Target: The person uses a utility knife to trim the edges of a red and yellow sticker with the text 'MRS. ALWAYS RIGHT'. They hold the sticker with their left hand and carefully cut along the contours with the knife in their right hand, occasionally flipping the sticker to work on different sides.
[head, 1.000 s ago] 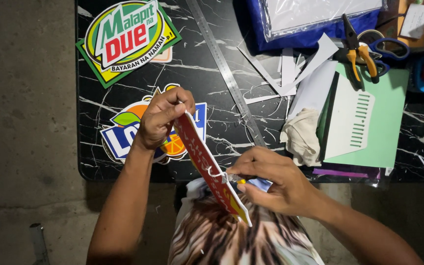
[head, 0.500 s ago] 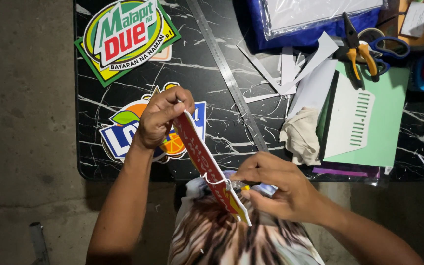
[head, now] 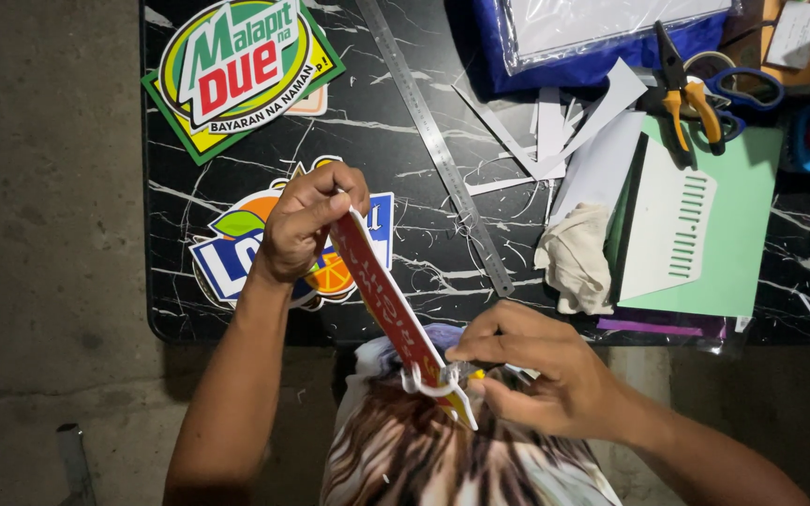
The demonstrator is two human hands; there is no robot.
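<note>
My left hand (head: 304,223) pinches the far end of a long red and yellow cutout sign (head: 382,302), held edge-up over the near edge of a black marbled table (head: 405,178). Down at the sign's near end, my right hand (head: 527,365) grips a small tool with a yellow tip (head: 471,374). A pale curled strip (head: 424,382) hangs off the sign's edge there. The tool's blade or tip is hidden between my fingers and the sign.
Two printed cutout signs lie on the table: a green and yellow one (head: 236,70) at far left and a blue and orange one (head: 236,258) under my left hand. A steel ruler (head: 438,145), paper scraps (head: 555,131), cloth (head: 578,258), green card (head: 724,225), pliers (head: 686,94) and scissors (head: 738,89) are at right.
My right hand has slid with the tool down the sign's edge toward me, and the pale strip curling off the edge has moved down with it. My left hand has stayed put.
</note>
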